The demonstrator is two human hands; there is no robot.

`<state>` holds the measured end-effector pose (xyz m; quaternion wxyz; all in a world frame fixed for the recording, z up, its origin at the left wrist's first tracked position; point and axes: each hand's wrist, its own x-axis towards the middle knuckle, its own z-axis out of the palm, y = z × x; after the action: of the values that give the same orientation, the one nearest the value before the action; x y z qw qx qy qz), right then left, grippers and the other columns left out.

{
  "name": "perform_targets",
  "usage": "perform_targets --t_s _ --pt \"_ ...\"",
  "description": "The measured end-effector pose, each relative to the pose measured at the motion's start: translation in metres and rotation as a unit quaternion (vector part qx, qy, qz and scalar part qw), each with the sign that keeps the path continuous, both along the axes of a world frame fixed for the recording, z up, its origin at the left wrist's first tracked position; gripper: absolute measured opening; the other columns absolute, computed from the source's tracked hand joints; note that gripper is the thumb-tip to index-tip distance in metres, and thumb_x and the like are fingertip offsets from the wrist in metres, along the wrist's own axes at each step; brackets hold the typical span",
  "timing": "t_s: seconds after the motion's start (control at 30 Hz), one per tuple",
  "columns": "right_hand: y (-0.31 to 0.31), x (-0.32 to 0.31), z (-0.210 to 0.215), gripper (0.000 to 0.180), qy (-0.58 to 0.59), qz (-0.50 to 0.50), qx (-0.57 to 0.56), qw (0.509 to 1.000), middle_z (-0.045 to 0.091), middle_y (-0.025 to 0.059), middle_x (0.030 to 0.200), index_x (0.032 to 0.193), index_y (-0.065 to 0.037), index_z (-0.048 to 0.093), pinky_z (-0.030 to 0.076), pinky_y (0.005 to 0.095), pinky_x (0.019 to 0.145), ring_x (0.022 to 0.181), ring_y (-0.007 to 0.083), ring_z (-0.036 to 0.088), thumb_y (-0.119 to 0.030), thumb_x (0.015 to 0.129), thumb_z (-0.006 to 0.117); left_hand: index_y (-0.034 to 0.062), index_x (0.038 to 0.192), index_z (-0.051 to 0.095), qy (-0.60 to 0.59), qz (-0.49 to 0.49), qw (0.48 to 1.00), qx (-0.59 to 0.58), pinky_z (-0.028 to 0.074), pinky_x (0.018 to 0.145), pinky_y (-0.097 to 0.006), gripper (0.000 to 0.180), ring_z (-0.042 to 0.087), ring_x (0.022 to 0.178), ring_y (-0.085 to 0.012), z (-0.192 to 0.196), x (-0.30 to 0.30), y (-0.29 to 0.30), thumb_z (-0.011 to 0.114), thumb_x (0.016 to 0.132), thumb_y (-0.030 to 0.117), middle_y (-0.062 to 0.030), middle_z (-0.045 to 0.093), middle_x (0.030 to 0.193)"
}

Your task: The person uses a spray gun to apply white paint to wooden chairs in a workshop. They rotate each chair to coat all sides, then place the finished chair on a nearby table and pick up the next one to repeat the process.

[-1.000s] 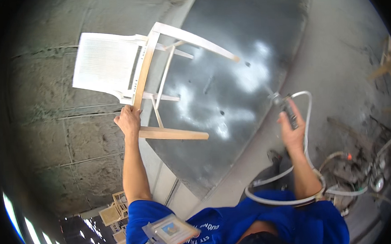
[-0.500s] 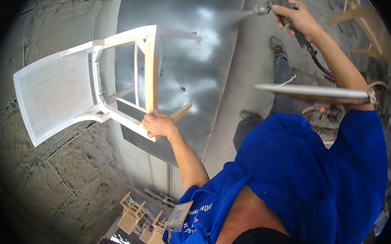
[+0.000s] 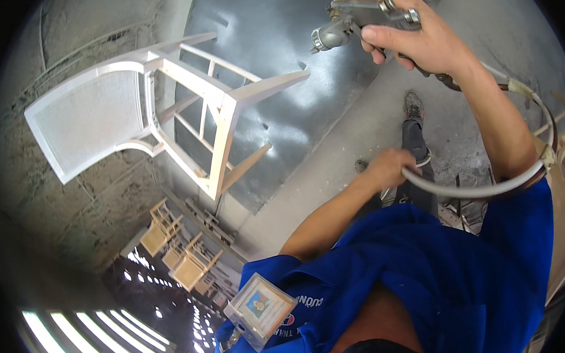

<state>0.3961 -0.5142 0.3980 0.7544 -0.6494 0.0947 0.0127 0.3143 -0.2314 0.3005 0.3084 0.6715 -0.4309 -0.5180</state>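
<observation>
My right hand (image 3: 426, 38) is wrapped round a metal spray gun (image 3: 335, 34), raised at the upper right with its nozzle pointing left. No spray mist shows at the nozzle. A white hose (image 3: 477, 190) runs with a darker one along my right forearm and loops low in front of me. My left hand (image 3: 392, 168) is at the bend of that loop, its fingers smeared by motion; whether it grips the hose I cannot make out. To the left, a pale wooden chair (image 3: 223, 109) with a white woven panel (image 3: 94, 117) lies tipped over, apart from both hands.
A grey metal sheet (image 3: 286, 131) lies beneath the chair's legs. A dusty, stained wall (image 3: 18, 186) rises at the left. Several wooden chairs (image 3: 188, 269) stand farther off at the lower left. Pale wooden parts (image 3: 561, 127) show at the right edge.
My left hand has let go of the chair and moved right to the hose. The spray gun has come nearer and left, and its mist has stopped. The chair has turned.
</observation>
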Motion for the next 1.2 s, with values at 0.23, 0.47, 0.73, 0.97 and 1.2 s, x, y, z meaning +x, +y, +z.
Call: perform_targets --t_s 0.23,0.47,0.73,0.97,1.2 --pt "-0.019 0.056 -0.071 0.026 0.279 0.049 -0.042 0.958 0.061 -0.0002 0.077 0.116 -0.007 0.066 0.04 0.0244 0.042 0.063 0.0077 0.06 -0.026 0.098 0.067 0.0023 0.088 0.071 0.02 0.148 0.985 0.082 0.053 0.075 -0.047 0.012 0.069 0.084 -0.0383 0.075 -0.027 0.031 0.077 0.086 0.012 -0.0177 0.069 0.088" --pt "0.01 0.117 -0.066 0.052 0.035 0.089 0.01 0.995 0.063 0.0013 0.077 0.148 -0.015 0.059 0.043 0.0277 0.045 0.061 0.0091 0.059 -0.026 0.097 0.066 0.0004 0.089 0.069 -0.009 0.159 0.984 0.08 0.053 0.075 -0.047 0.019 0.068 0.084 -0.0387 0.089 -0.016 0.052 0.076 0.09 0.017 -0.017 0.067 0.088" --pt "0.11 0.328 -0.022 0.028 -0.194 0.016 -0.155 0.969 0.072 0.0061 0.076 0.115 -0.009 0.072 0.053 0.0311 0.056 0.059 0.0149 0.064 -0.024 0.091 0.068 0.0006 0.126 0.061 0.087 0.277 0.931 0.22 0.054 0.091 -0.05 0.034 0.066 0.107 -0.0453 0.105 -0.017 0.074 0.069 0.095 0.012 -0.0244 0.07 0.111" --pt "0.134 0.347 -0.1 0.047 0.034 -0.024 0.03 0.999 0.071 0.0044 0.083 0.144 -0.017 0.063 0.048 0.0274 0.052 0.071 0.0112 0.067 -0.03 0.099 0.066 0.0033 0.127 0.056 0.091 0.361 0.909 0.185 0.053 0.094 -0.048 0.031 0.066 0.11 -0.043 0.072 -0.046 0.099 0.063 0.098 0.011 -0.0226 0.068 0.113" --pt "0.139 0.332 -0.161 0.06 0.101 -0.143 -0.139 0.975 0.076 0.0129 0.104 0.147 -0.011 0.059 0.057 0.0362 0.083 0.093 0.0216 0.073 -0.04 0.095 0.069 0.0033 0.119 0.056 0.052 0.367 0.922 0.106 0.053 0.089 -0.046 0.02 0.068 0.102 -0.0417 0.066 -0.058 0.107 0.06 0.1 0.01 -0.0205 0.068 0.106"
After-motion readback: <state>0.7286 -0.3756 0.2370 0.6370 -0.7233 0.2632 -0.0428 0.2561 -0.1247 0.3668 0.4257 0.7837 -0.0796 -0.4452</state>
